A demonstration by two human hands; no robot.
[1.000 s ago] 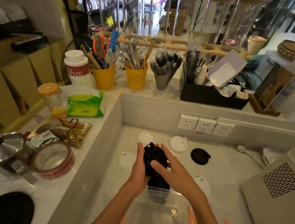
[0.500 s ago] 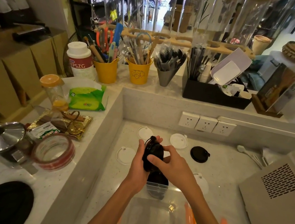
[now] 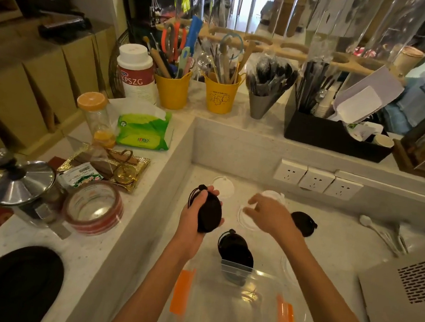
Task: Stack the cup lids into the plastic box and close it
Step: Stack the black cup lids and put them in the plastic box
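The left hand [image 3: 201, 213] is closed around a stack of black cup lids [image 3: 209, 214], held on edge above the pale bench [image 3: 342, 246]. The right hand [image 3: 266, 215] is open, fingers spread, reaching over a white lid [image 3: 245, 218] lying flat on the bench; the hand is blurred, so whether it touches the lid is hard to say. A second stack of black lids [image 3: 236, 252] stands at the far end of the clear plastic box [image 3: 241, 311], which sits at the near edge with its orange clips [image 3: 182, 291] on both sides. One black lid [image 3: 304, 223] lies just right of the right hand. Another white lid [image 3: 223, 185] lies beyond the left hand, and one more [image 3: 272, 195] beyond the right, near the wall sockets [image 3: 316, 180]. A white spoon [image 3: 376, 230] lies further right.
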